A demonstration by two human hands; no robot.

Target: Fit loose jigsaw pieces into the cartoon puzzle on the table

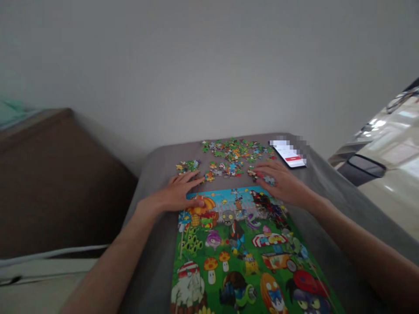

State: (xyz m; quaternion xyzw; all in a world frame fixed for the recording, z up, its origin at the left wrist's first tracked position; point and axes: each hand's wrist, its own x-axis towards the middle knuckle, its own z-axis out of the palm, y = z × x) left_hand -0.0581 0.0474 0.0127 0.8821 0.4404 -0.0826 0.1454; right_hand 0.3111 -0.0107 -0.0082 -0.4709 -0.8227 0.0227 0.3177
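A colourful cartoon jigsaw picture [242, 253] lies on a grey cloth-covered surface [153, 270] in front of me. My left hand [178, 194] rests flat, fingers stretched, on the cloth at the picture's top left corner, thumb touching its edge. My right hand [281, 183] lies palm down at the top right corner, fingers spread over a few loose pieces [265, 176]. A scatter of several loose jigsaw pieces [232, 155] lies just beyond both hands.
A phone [290, 155] with a lit screen lies at the far right of the surface. A brown cushion or sofa [49, 174] stands to the left. A plain wall is behind. A glossy pale object [382, 148] sits at the right.
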